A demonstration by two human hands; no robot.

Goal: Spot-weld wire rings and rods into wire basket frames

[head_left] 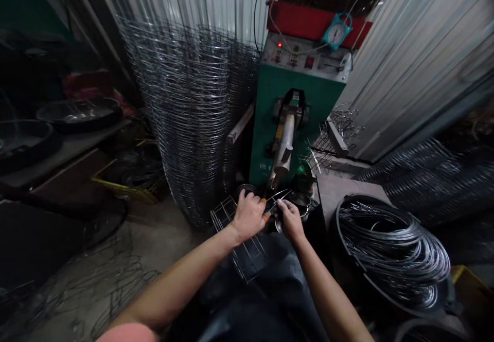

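Note:
A wire frame [247, 259] with a grid of thin bars hangs over my lap, below the arm [284, 146] of the green machine [301, 90]. My left hand [250, 214] is closed on the frame's upper part, with orange bands round some fingers. Close to its right, my right hand [290, 219] is pinched at the frame's right end, beside a small shiny metal piece [278, 225]. The fingertips of both hands are near the machine's lower tip. Exactly what the right fingers grip is too small to tell.
Tall stacks of wire rings [189, 110] stand left of the machine. On the right, a black tub [360, 259] holds loops of wire [401, 254]. A yellow crate [127, 185] and loose wire pieces [119, 285] lie at the left. A blue dial [336, 33] hangs on the machine.

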